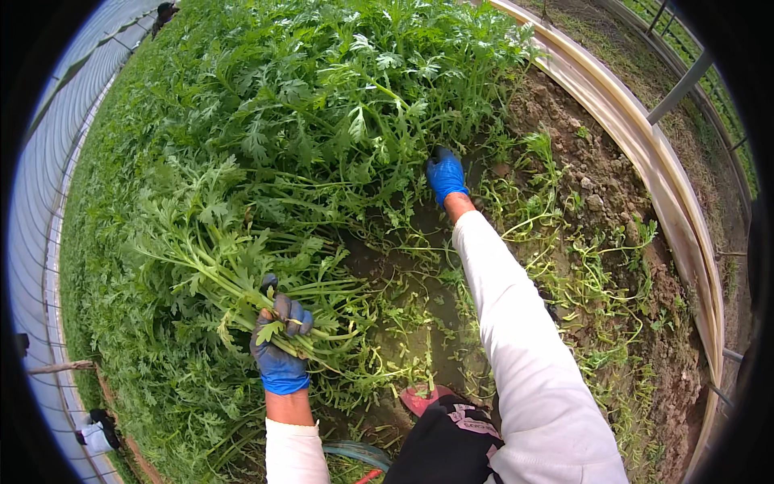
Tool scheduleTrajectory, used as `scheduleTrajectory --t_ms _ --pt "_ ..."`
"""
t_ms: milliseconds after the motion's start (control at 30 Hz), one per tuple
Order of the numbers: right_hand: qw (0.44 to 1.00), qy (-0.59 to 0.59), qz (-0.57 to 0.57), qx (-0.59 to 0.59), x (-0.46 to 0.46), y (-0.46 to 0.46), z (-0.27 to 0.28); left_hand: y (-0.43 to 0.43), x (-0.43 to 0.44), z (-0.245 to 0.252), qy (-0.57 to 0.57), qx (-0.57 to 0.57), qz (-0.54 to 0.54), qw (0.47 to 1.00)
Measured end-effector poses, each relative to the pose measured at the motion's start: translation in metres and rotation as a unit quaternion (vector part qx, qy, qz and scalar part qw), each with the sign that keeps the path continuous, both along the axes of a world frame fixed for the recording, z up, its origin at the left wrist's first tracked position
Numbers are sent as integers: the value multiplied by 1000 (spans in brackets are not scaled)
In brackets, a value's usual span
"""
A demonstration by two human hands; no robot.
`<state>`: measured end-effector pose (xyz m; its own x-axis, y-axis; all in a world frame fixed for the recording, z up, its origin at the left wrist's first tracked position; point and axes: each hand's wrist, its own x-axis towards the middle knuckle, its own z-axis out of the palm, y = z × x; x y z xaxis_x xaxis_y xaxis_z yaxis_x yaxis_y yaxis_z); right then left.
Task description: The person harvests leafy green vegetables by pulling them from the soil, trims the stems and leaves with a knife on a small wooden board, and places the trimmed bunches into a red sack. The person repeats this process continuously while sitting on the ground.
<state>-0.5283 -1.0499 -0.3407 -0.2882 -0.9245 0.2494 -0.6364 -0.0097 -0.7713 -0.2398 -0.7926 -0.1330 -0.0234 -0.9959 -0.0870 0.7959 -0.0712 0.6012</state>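
My left hand (282, 351), in a soiled blue glove, grips a bunch of garland chrysanthemum greens (211, 266) by the stems. Its leafy tops point up and left, while the cut stem ends stick out to the right of my fist. Farther forward, my right hand (447, 175), also gloved in blue, reaches low to the base of the standing greens (314, 97). Its fingertips are dark and partly hidden by leaves, so I cannot tell whether it holds anything. Below the left bunch, more greens lean with their stems showing.
Trimmed stems and leaves (423, 327) litter the damp soil around my red shoe (423, 398). Rolled plastic sheeting (659, 163) borders the bed at right, beyond bare clods (580, 169). A ribbed greenhouse wall (39, 199) curves along the left. People (162, 17) appear at the left edges.
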Motion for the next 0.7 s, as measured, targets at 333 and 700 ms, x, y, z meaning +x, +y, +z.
scheduleTrajectory --t_ms 333,700 --pt "999 -29 22 -38 9 -2 2 4 2 -14 -27 24 -2 999" --pt "997 29 -47 49 21 70 28 12 2 -24 -49 34 -24 998"
